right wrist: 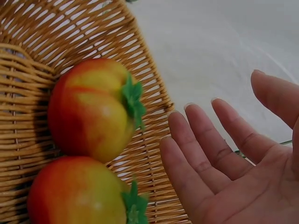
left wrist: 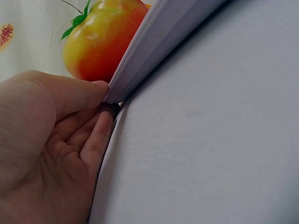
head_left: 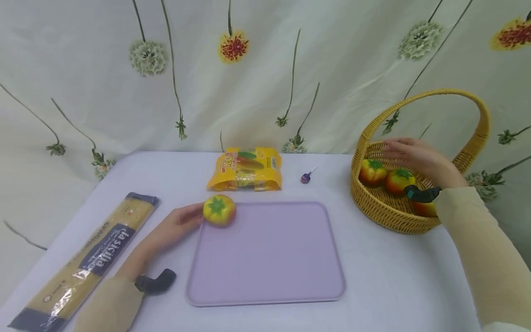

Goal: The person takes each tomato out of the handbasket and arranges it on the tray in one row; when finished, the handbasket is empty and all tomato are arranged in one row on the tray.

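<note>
Head view: left hand (head_left: 182,224) at corner of lilac tray (head_left: 269,258), yellow-red fruit (head_left: 219,210) just beside it; right hand (head_left: 419,159) at wicker basket (head_left: 383,216). Left wrist view: left hand pinches tray rim, fruit just past pinch. Right wrist view: right hand spread wide beside basket fruits (right wrist: 91,112).

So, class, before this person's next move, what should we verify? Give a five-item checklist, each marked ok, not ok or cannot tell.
1. Flat rectangular lilac tray held: ok; the bare left hand pinches its rim.
2. Room on the tray: ok; one round yellow-and-red fruit with green leaves sits at its far-left corner.
3. Fruit available in the tan wicker basket with arched handle: ok; three similar fruits show.
4. Bare right hand gripping a fruit: not ok; it is open and holds nothing.
5. Full basket count: cannot tell; the right hand hides part of the inside.
</note>
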Tool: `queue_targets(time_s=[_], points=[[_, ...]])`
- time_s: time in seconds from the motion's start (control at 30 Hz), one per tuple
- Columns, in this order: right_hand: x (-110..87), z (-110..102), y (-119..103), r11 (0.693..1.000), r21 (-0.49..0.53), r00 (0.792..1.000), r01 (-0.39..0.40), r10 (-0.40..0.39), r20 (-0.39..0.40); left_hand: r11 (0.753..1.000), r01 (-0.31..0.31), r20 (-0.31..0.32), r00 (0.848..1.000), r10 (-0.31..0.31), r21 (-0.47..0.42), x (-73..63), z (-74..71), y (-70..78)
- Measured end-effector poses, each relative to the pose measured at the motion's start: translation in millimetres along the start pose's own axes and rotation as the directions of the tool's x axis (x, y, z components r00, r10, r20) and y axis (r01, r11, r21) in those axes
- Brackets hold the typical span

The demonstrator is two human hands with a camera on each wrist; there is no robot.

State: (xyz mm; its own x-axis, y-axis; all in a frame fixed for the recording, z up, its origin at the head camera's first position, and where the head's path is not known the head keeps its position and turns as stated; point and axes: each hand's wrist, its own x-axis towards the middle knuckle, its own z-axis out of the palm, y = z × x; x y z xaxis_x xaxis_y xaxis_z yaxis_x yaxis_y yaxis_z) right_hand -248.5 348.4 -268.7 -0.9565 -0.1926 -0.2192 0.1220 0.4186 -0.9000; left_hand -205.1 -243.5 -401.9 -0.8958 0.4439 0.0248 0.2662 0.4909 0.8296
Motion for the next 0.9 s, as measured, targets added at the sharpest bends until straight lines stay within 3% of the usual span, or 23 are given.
queue_targets(time_s=[0.53, 0.9], points=[[26.9, -2.0, 19.2, 0.997, 0.059, 0.999, -0.040, 0.041, -0.030, 0.999, -0.032, -0.005, 0.999, 0.032, -0.023, -0.6, 1.8, 1.8], [34.6, 5.2, 17.4, 0.986, -0.168, 0.999, -0.022, 0.029, 0.036, 1.000, -0.002, 0.000, 1.000, 0.002, -0.008, -2.1, 1.1, 4.6]])
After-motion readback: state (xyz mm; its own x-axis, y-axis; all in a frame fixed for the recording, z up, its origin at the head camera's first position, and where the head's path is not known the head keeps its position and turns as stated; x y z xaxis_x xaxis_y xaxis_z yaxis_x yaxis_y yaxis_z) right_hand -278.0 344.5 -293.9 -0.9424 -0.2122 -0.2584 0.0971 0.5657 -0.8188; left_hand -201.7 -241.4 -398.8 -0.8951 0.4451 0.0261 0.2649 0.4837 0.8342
